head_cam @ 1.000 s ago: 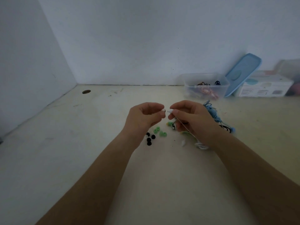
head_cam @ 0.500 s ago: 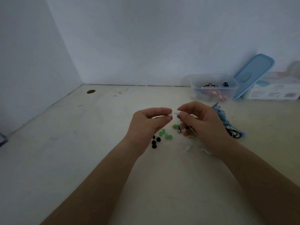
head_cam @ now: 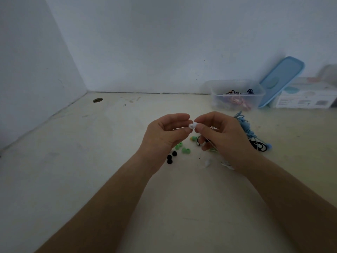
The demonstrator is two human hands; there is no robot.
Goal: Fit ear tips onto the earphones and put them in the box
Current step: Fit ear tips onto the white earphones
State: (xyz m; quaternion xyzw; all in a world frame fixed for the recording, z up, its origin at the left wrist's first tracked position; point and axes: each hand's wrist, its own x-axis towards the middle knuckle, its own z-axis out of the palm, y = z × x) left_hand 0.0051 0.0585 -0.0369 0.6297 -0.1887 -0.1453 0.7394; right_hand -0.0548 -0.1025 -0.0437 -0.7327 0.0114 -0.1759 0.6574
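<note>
My left hand [head_cam: 164, 137] and my right hand [head_cam: 226, 141] meet fingertip to fingertip above the table. Between them sits a small white ear tip [head_cam: 192, 125] on a white earbud, whose thin white cable [head_cam: 211, 145] runs down under my right palm. I cannot tell which hand holds the tip and which the bud. Loose green ear tips [head_cam: 185, 150] and black ear tips [head_cam: 170, 158] lie on the table below my left hand. One more white ear tip [head_cam: 207, 162] lies near my right wrist. The clear plastic box [head_cam: 237, 94] stands at the back right with earphones inside.
A tangle of blue and black-and-white earphones [head_cam: 249, 133] lies right of my right hand. The blue lid [head_cam: 281, 80] leans on the wall beside the box, next to a white carton [head_cam: 306, 97]. A round hole [head_cam: 97, 100] is in the table's far left corner.
My hands have closed the small gap between them, so the white tip now touches both sets of fingertips. The view has shifted slightly left.
</note>
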